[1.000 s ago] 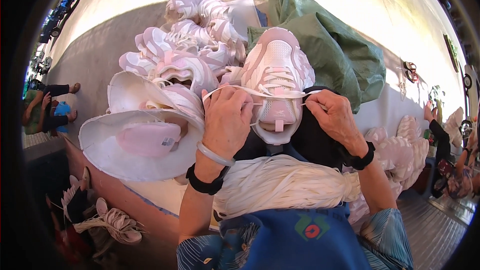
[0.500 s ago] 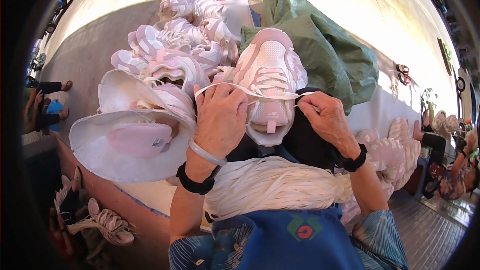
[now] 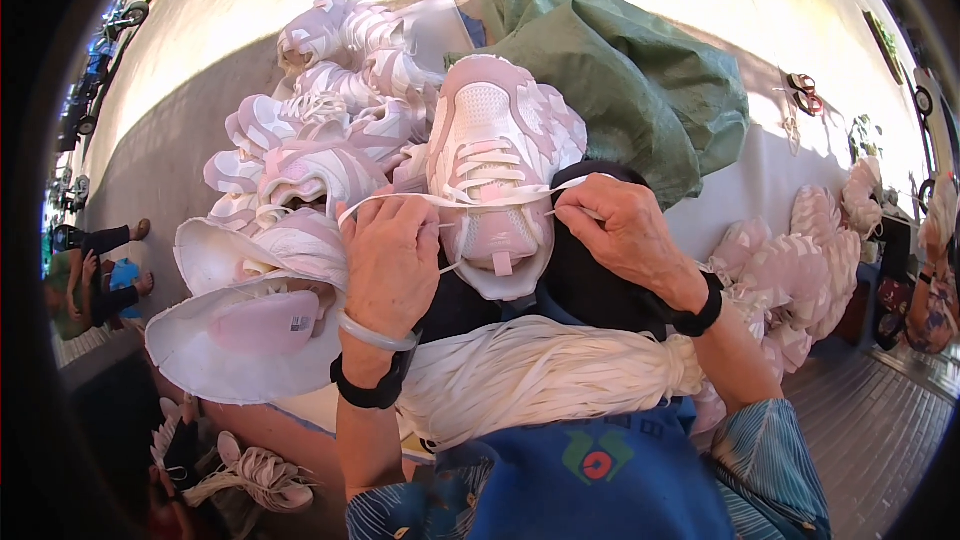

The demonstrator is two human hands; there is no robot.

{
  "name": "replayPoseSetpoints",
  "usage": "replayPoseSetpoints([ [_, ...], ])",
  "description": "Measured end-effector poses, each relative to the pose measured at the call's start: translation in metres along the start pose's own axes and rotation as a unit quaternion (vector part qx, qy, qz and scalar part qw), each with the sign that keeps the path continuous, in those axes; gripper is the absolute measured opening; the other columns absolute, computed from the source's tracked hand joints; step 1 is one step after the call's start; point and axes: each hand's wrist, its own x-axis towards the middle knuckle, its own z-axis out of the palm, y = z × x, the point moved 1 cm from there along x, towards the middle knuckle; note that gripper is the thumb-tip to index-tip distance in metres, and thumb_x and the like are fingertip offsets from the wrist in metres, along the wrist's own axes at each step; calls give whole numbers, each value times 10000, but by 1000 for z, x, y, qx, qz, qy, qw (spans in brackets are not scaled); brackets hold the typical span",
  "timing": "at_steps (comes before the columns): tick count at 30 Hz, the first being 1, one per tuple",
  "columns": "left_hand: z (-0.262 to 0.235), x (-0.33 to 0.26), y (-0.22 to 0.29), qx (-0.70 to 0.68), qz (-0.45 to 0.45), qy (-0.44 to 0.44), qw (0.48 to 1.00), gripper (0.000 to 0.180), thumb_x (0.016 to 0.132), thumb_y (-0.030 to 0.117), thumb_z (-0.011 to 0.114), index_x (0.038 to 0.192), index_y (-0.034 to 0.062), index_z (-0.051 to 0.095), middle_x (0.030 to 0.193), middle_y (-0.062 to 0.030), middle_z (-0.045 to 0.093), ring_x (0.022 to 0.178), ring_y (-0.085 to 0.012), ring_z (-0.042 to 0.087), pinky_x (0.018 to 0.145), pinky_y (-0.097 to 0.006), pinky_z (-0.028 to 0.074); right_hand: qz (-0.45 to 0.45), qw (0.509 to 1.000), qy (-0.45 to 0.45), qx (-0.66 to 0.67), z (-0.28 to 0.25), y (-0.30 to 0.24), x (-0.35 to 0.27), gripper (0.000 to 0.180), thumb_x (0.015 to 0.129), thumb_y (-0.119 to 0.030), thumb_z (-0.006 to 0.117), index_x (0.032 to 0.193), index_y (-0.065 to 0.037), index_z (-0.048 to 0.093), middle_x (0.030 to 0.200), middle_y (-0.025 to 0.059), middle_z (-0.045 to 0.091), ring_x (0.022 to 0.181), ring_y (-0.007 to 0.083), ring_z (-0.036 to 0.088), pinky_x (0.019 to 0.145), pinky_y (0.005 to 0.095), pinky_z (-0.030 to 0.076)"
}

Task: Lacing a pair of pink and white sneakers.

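A pink and white sneaker (image 3: 497,155) lies toe-away in front of me, its heel resting on a dark cloth in my lap. A white lace (image 3: 450,201) stretches flat across its tongue. My left hand (image 3: 392,258) grips the lace's left end beside the shoe. My right hand (image 3: 625,228) pinches the right end at the shoe's right side. Both wrists wear black bands. A thick bundle of white laces (image 3: 540,378) lies across my lap below the hands.
A heap of matching pink sneakers (image 3: 310,135) sits to the left and behind. A green sack (image 3: 620,70) rises at the back right. White soles (image 3: 240,335) lie at the left. More shoes (image 3: 800,260) pile on the right. A person (image 3: 90,275) sits far left.
The sneaker and both hands sit slightly higher in view. The lace now runs tauter across the tongue, with my right hand pulling its end a little outward.
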Motion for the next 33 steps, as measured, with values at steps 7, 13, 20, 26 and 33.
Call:
replayPoseSetpoints([
  [7,-2,5,-6,-125,-43,-27,991,104,866,117,635,892,17,631,872,-125,653,879,-301,591,841,-376,438,-7,1000,-5,-15,2,2,0,93,841,-110,644,812,-22,654,779,126,649,734,318,631,660,389,498],
  [13,6,4,7,-96,-1,47,994,98,837,111,672,852,14,666,885,-96,670,892,-288,588,852,-381,435,-5,1000,-18,-23,0,2,0,110,847,-119,631,799,-22,648,769,123,640,734,321,628,658,392,496],
  [20,11,-13,9,-104,9,48,993,128,835,85,698,935,13,666,939,-119,675,890,-294,597,801,-365,462,4,1000,3,2,4,5,-1,137,847,-136,622,786,-15,637,737,134,611,723,328,613,648,409,484],
  [26,6,-25,26,63,47,112,991,318,786,111,757,1065,25,630,1103,-109,638,1026,-290,580,926,-401,404,-33,999,2,-23,2,9,-4,148,838,-151,626,780,-15,639,742,121,618,719,327,606,632,409,483],
  [33,10,-23,37,155,19,110,982,266,799,151,744,1037,63,664,1075,-74,643,1017,-281,567,951,-416,364,-31,999,21,-32,10,6,-6,139,849,-163,628,806,-33,645,758,107,631,716,312,625,618,398,492],
])
